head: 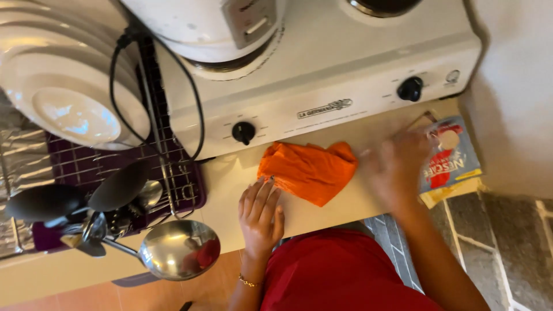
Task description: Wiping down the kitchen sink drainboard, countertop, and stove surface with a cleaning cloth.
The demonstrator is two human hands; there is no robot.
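Left hand (260, 214) lies flat, fingers open, pinning the orange cloth (309, 171) to the tabletop (322, 214); blurred right hand (396, 167) reaches the sachet (455, 161), grip unclear.

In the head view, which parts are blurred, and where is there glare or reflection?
Head view: the right hand is smeared by motion blur beside the sachet; the left hand, touching the orange cloth, is sharp; the ladle reflects red; the white plates show bright glare; warm light overall.
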